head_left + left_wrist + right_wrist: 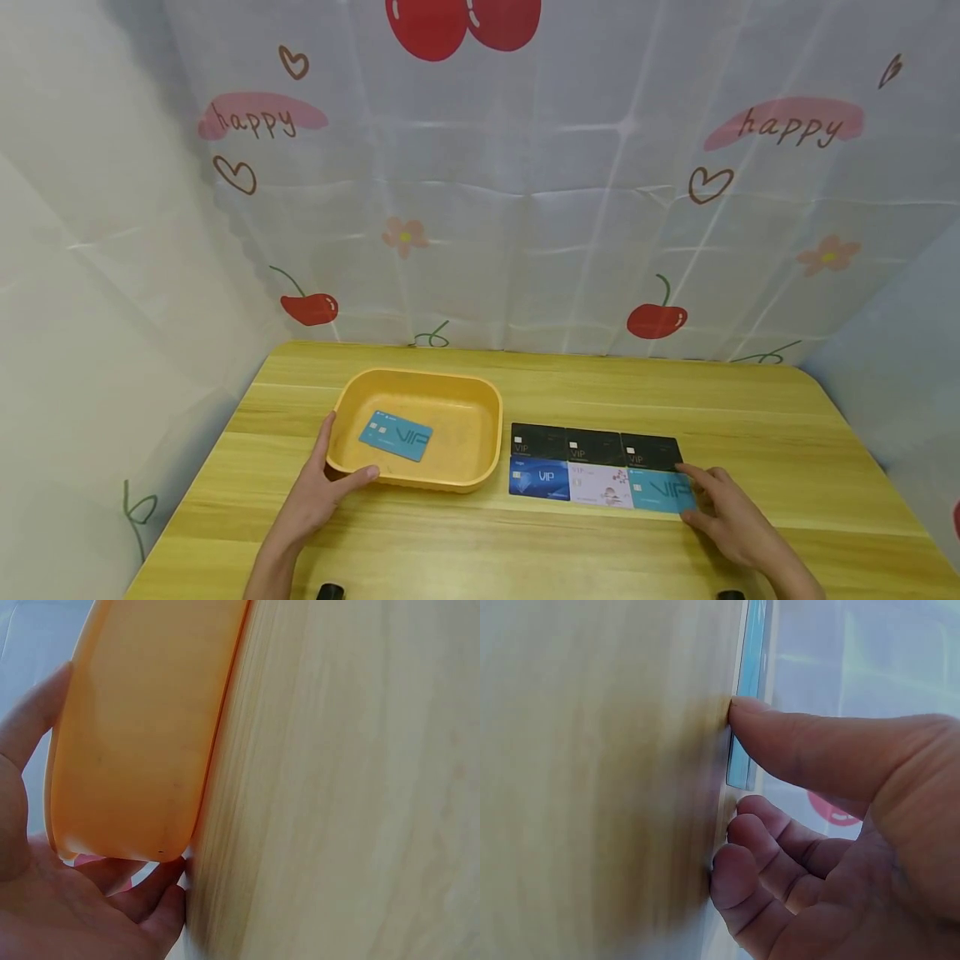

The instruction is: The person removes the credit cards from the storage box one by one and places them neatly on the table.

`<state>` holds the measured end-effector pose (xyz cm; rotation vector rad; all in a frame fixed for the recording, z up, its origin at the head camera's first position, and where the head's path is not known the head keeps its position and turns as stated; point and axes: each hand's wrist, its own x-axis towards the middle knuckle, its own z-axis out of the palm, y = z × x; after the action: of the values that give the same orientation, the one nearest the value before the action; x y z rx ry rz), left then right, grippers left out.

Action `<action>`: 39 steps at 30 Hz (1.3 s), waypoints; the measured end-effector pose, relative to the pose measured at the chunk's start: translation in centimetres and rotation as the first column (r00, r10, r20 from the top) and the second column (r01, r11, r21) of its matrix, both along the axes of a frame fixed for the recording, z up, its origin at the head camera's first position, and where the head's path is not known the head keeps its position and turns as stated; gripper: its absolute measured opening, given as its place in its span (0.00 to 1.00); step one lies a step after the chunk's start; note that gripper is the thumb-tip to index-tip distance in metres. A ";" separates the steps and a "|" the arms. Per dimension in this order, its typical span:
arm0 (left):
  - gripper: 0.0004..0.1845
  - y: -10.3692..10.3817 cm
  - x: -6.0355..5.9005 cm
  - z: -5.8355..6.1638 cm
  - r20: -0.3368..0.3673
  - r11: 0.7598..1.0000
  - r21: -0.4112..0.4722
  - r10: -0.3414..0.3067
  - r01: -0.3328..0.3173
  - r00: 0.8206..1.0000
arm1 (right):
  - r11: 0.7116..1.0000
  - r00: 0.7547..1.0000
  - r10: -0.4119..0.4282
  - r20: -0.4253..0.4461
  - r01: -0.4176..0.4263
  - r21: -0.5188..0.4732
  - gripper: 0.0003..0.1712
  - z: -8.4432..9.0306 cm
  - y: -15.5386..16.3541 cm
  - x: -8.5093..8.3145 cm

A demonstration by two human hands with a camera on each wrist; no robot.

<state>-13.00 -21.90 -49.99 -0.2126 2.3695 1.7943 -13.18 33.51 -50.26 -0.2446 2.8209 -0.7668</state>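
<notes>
Item: light-blue card (660, 492), thin, flat, glossy plastic, rounded corners, lying at the right end of the front row of a two-row grid toward the right half of the tabletop (570, 550). The right hand (731, 512) rests on the wood at this card's right edge, thumb and fingertips touching that edge, fingers loosely bent; no pinch is closed and the card is not lifted. Same row, edge to edge: a white card with a floral print (600, 485) and a dark-blue card (540, 479). Back row: three black cards (596, 447), touching one another and the front row. Toward the left half, near the middle of the tabletop: a yellow tray (480, 400), matte, rounded-rectangular, shallow walls with a rolled rim. Inside it lies one teal card (395, 435), flat and slightly askew. The left hand (326, 492) holds the tray's front-left corner, thumb along the near rim, fingers curved round the outer wall. Progress, as judged: one card is in the tray, six remain in the grid, the light-blue one being next to hand. Tabletop: pale wood grain, smooth, rounded corners. Behind: a cherry-printed cloth backdrop (525, 208).
</notes>
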 end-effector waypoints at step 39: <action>0.62 0.1 0.0 0.1 0.005 1.000 -0.007 0.002 -0.002 1.000 | 0.991 0.993 -0.110 -0.033 0.107 -0.076 0.31 0.3 -0.1 -0.2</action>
<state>-13.04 -21.81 -49.85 -0.2208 2.3730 1.7847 -13.35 33.44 -49.95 -0.1180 2.8634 -0.9002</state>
